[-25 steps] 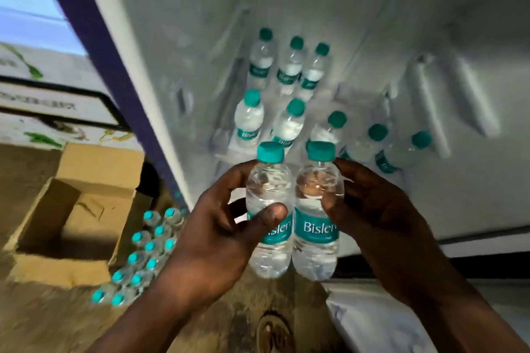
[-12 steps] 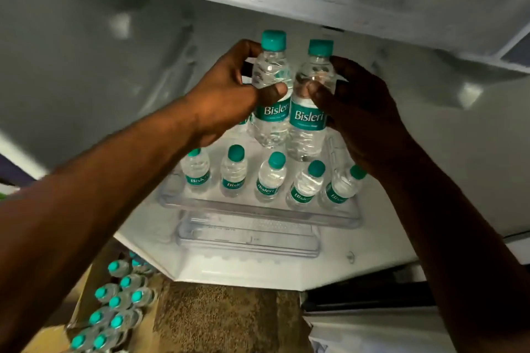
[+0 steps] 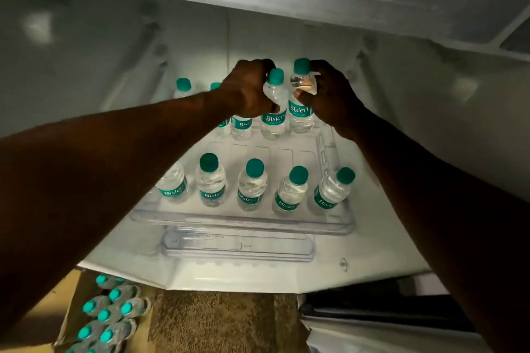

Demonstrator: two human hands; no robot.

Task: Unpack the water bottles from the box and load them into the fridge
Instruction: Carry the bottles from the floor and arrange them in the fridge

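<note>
Each hand grips one bottle, left hand (image 3: 246, 89) and right hand (image 3: 334, 94), at the shelf's (image 3: 241, 221) back edge; five line its front edge; more bottles (image 3: 110, 309) wait outside the fridge.

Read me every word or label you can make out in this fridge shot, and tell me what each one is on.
"Bisleri": green label of the bottle in the left hand.
"Bisleri": label of the bottle in the right hand.
"Bisl...", partly hidden: back-row bottle under the left hand.
"Bisleri", tilted, some cut off: the five front-row bottles.
Faint print on the clear drawer front: too blurred to read.
Floor bottles: no readable text.
</note>
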